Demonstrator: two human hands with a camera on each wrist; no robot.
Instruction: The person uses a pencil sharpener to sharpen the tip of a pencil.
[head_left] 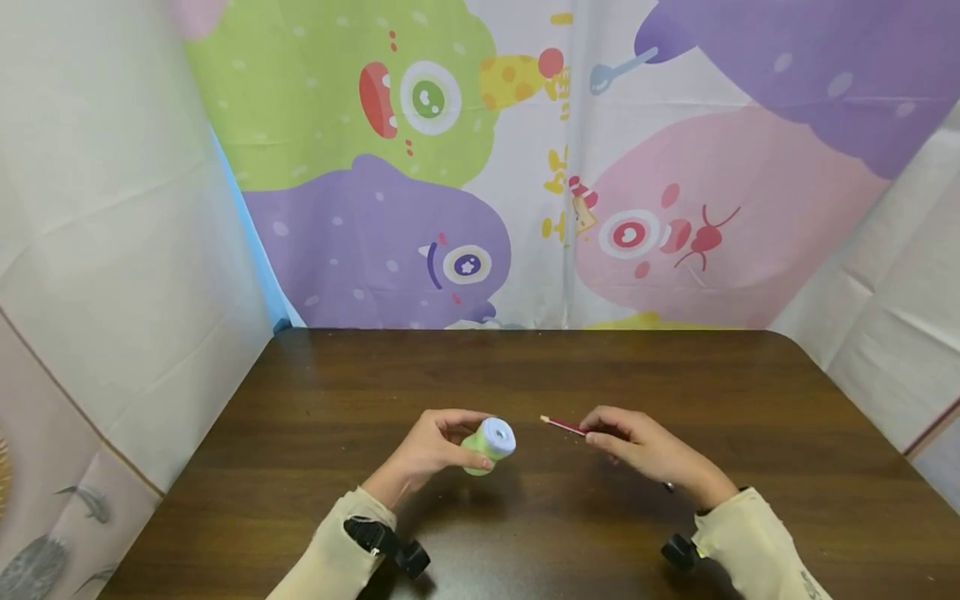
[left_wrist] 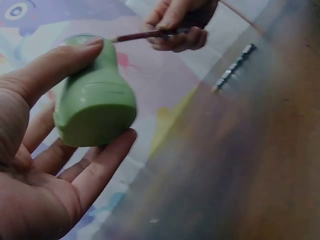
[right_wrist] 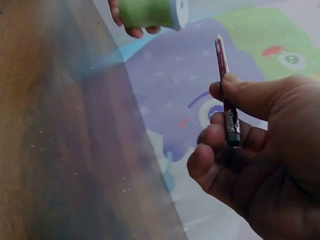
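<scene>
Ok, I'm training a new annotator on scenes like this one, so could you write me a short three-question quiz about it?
1. Which hand holds the pencil?
2. Fill in the blank: the pencil sharpener in the left hand has a body coloured ____.
3. True or false: the pencil's tip is inside the pencil sharpener.

Key:
1. The right hand.
2. Green.
3. False; the head view shows a gap between them.

brown wooden table (head_left: 480, 367); slim dark rod (left_wrist: 234, 68), pale specks (right_wrist: 75, 173)
</scene>
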